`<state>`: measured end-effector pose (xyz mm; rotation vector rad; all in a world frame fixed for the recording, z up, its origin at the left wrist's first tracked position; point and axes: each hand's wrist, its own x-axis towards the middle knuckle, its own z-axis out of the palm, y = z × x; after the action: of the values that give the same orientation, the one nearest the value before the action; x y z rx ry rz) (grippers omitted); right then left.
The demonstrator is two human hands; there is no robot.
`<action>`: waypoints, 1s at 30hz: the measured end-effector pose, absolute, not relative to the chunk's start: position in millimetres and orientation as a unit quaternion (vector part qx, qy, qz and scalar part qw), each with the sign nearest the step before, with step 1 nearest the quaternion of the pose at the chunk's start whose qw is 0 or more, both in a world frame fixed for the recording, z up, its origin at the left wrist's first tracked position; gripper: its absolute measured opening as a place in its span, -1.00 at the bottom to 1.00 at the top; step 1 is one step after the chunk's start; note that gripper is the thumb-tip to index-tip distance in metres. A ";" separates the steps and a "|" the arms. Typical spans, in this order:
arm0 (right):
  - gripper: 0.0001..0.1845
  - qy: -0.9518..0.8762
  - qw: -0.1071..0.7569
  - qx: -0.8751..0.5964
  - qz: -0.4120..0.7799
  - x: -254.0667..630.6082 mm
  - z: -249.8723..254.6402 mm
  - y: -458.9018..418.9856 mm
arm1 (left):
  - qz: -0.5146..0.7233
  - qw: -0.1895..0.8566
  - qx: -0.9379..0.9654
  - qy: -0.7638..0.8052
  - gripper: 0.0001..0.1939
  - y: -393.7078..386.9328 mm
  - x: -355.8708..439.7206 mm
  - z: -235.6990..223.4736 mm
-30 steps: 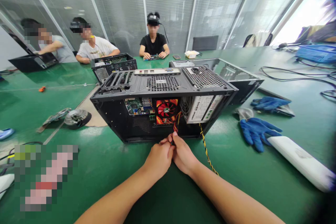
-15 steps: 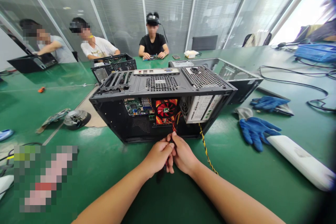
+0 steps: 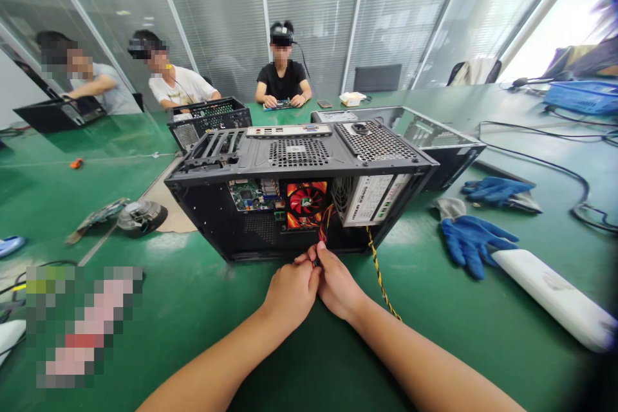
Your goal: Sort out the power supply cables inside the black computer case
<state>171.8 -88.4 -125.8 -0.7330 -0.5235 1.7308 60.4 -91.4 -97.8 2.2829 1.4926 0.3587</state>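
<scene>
Before me a black computer case (image 3: 203,212) lies with its open side facing me. Inside are a circuit board (image 3: 251,195), a red fan (image 3: 307,203) and a white-labelled power supply (image 3: 381,199). Red, black and yellow cables (image 3: 324,230) run from the power supply down to my hands. My left hand (image 3: 292,286) and my right hand (image 3: 338,280) meet just in front of the case, both closed on these cables. The cable ends are hidden by my fingers. A twisted yellow-black cable (image 3: 376,267) hangs out over the table, to the right of my right hand.
Blue work gloves (image 3: 470,241) and a long white object (image 3: 550,296) lie right. A second case (image 3: 449,164) stands behind. Metal parts (image 3: 141,217) lie left on the green table (image 3: 217,360). Three people sit across, including one in black (image 3: 282,77). A blue basket (image 3: 582,96) sits far right.
My left hand has rolled over, its back now turned up and its fingers closed tighter against my right hand. My right hand has barely moved.
</scene>
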 end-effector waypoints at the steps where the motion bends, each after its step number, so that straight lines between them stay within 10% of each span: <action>1: -0.64 -0.221 0.561 -0.308 0.736 171.8 -125.7 -88.2 | 0.116 0.177 0.819 0.533 -0.70 -91.4 60.3 -97.9; 14: -0.64 -0.223 0.563 -0.304 0.736 171.8 -125.0 -89.3 | 0.093 0.148 0.828 0.534 -0.69 -92.5 59.9 -93.7; 23: -0.62 -0.222 0.524 -0.323 0.756 170.7 -122.2 -90.7 | 0.205 0.623 0.591 0.469 -0.65 -85.4 60.7 -101.7; 30: -0.63 -0.240 0.514 -0.299 0.767 174.3 -120.0 -91.1 | 0.213 0.754 0.469 0.407 -0.60 -83.0 57.9 -95.0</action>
<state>174.3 -91.1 -120.0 -0.7199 -0.5767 1.8447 57.9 -83.0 -95.0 1.0244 0.8889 0.4640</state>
